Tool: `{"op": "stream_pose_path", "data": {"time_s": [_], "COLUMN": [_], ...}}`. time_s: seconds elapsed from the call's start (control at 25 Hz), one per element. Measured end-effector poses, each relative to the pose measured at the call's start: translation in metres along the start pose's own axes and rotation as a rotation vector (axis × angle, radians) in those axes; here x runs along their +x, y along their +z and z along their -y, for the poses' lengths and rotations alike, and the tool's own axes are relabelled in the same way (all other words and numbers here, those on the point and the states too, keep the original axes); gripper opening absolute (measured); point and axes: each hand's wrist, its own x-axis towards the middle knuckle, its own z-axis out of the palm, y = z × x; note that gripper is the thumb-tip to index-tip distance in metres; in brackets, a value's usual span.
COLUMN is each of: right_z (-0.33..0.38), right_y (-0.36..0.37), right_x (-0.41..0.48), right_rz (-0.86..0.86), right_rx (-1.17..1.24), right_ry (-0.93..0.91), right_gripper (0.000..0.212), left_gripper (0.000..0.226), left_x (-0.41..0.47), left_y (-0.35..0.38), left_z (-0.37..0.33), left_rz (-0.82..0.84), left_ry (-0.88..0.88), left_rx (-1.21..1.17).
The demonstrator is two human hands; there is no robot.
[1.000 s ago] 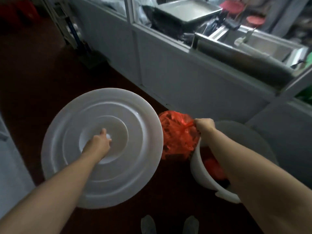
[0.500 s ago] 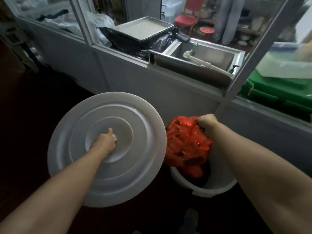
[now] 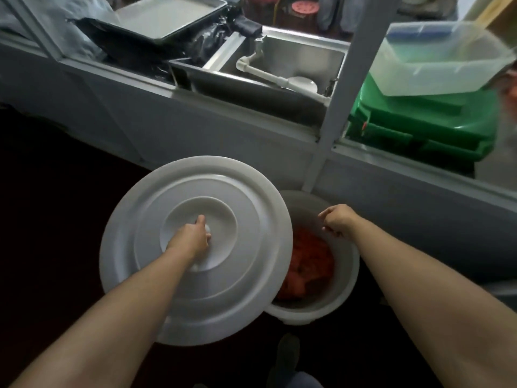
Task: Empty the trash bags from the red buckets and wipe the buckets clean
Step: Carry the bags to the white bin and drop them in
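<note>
My left hand (image 3: 191, 238) grips the knob at the middle of a large round white lid (image 3: 193, 247), held flat above the floor and overlapping the left edge of a white bin (image 3: 345, 292). A red trash bag (image 3: 307, 261) lies inside that bin. My right hand (image 3: 337, 221) hovers over the bin's far right rim with fingers loosely curled and nothing in them. No red bucket is in view.
A grey partition wall (image 3: 195, 127) with a white post (image 3: 335, 113) runs behind the bin. Beyond it are a steel sink (image 3: 285, 63), metal trays (image 3: 167, 18), a green bin (image 3: 425, 121) and a clear plastic tub (image 3: 436, 60). My shoes (image 3: 288, 357) stand on the dark floor.
My right hand carried the red bag over the white bin, dropped it in and let go. The lid in my left hand shifted right, over the bin's edge.
</note>
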Motion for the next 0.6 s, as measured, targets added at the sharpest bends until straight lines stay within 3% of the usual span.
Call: {"op": "stream_pose_path", "data": {"time_s": [0.28, 0.6], "right_z": [-0.059, -0.149], "right_y": [-0.021, 0.015], "right_x": [0.061, 0.124], "right_rz": [0.048, -0.053], "right_rx": [-0.017, 0.062], "right_ry": [0.072, 0.153], "right_gripper": [0.025, 0.016], "left_gripper": [0.029, 0.044], "left_x": [0.047, 0.115], "left_y": [0.049, 0.142], "left_z": [-0.080, -0.147], "left_rz": [0.100, 0.263], "left_ry": [0.053, 0.195], "left_rx": [-0.017, -0.044]}}
